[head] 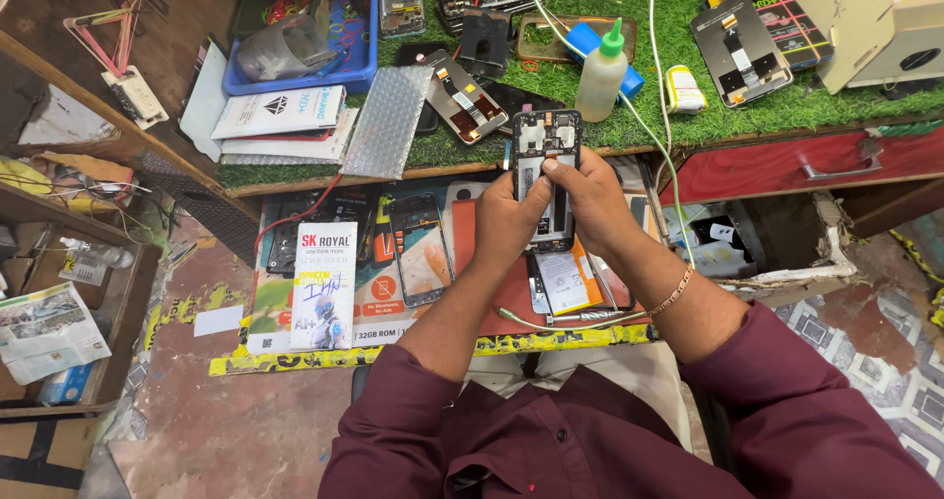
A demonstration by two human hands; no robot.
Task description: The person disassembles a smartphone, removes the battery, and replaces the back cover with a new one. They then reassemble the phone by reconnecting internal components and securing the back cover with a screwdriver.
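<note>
left hand [506, 216] cradles opened phone [547, 155] | right hand [588, 199] thumb pressing, seemingly

Both hands, left [506, 219] and right [590, 199], raised together, fingers curled closed.

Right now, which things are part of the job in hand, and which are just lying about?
In hand:
opened phone
left hand
right hand

Lying about:
squeeze bottle with green cap
blue tray
bubble wrap sheet
red drawer
phone screen assembly

Maroon rolled-up sleeves [787, 401], seemingly gold chain bracelet [675, 293] on right wrist.
</note>
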